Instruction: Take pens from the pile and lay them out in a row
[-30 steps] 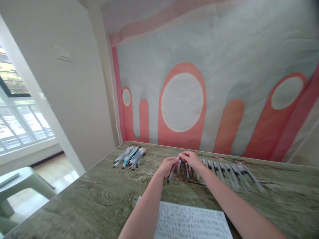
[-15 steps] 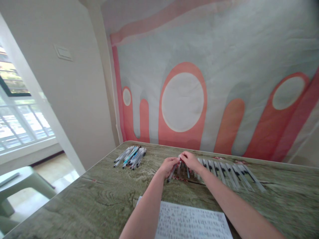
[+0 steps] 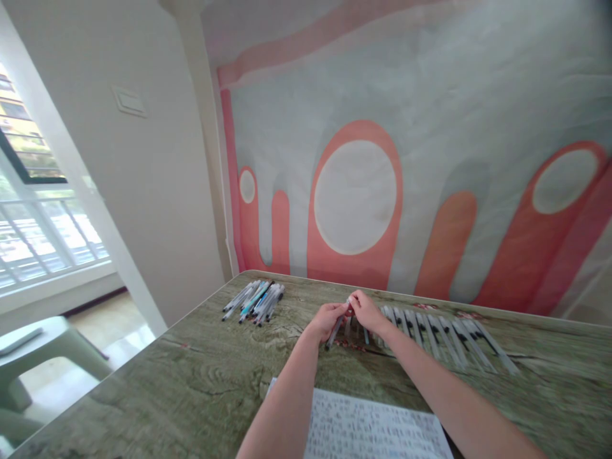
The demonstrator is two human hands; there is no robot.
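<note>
Both my hands meet over the far middle of a green marbled table (image 3: 157,382). My left hand (image 3: 326,320) is curled around a grey pen (image 3: 335,331) whose tip slants down toward me. My right hand (image 3: 364,310) pinches the same pen at its upper end, fingers pressed together. Just right of my hands a row of several pens (image 3: 444,331) lies side by side on the table.
A loose pile of several pens (image 3: 254,300) lies at the table's far left. A sheet of handwritten paper (image 3: 377,430) lies near me. A pink and grey cloth (image 3: 382,159) hangs behind the table. A pale green plastic stool (image 3: 33,357) stands on the floor at left by a window.
My hands have stayed together on the pen with only slight finger movement. The view has shifted a little to the left.
</note>
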